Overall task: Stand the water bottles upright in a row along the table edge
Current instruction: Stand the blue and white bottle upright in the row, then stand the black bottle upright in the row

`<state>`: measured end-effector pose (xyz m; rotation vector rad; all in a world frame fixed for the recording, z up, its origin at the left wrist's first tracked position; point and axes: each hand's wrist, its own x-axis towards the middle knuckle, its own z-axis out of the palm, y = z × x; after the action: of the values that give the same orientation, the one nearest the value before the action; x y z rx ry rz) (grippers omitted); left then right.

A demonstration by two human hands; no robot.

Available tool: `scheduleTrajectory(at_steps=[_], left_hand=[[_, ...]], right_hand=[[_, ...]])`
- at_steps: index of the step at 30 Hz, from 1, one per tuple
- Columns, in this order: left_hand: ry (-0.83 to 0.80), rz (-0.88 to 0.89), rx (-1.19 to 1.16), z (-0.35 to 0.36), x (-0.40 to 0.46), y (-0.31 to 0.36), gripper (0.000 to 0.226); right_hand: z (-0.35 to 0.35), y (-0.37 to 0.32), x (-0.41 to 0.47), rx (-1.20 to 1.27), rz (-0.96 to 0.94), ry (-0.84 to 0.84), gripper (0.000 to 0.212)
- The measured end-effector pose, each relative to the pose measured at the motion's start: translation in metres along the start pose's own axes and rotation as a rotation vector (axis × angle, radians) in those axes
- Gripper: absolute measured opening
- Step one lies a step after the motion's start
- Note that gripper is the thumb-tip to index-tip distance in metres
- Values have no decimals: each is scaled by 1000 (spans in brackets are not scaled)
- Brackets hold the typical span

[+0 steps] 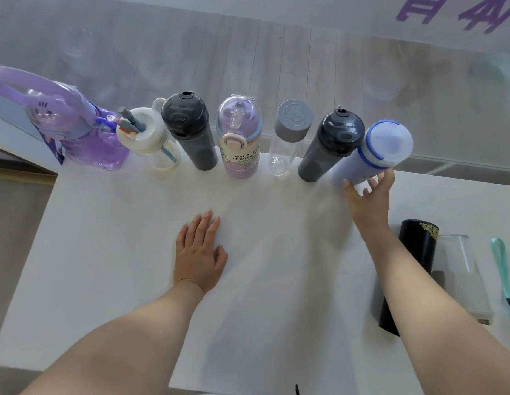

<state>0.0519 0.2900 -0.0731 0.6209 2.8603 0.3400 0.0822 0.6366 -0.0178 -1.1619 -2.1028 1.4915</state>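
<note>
Several bottles stand upright in a row along the far edge of the white table [111, 252]: a purple bear-shaped bottle [85, 138], a white-lidded straw bottle [145, 138], a dark grey bottle [191, 129], a lilac cartoon bottle [239, 138], a clear bottle with a grey cap [288, 132] and a second dark grey bottle [330, 143]. At the row's right end stands a pale blue bottle [373, 149]. My right hand [367, 201] holds its base between thumb and fingers. My left hand [199, 252] lies flat on the table with nothing in it.
A black bottle [416, 252] lies on its side at the right, partly hidden by my right forearm. Beside it lies a clear container with a grey lid [458, 263], and a teal strap [501, 272] is at the right border. The table's left edge drops to the floor.
</note>
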Motion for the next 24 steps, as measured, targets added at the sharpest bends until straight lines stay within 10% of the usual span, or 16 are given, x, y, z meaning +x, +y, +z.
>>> scheduleTrajectory(at_steps=[15,24], left_hand=[[-15,2,-19,-2,-4,-1,65],[9,-47,-30,2,-3,7,67]], right_hand=[[-94,37,-127,-531,-195,-51,50],[-174,78,-130,-908,-316,-314,69]])
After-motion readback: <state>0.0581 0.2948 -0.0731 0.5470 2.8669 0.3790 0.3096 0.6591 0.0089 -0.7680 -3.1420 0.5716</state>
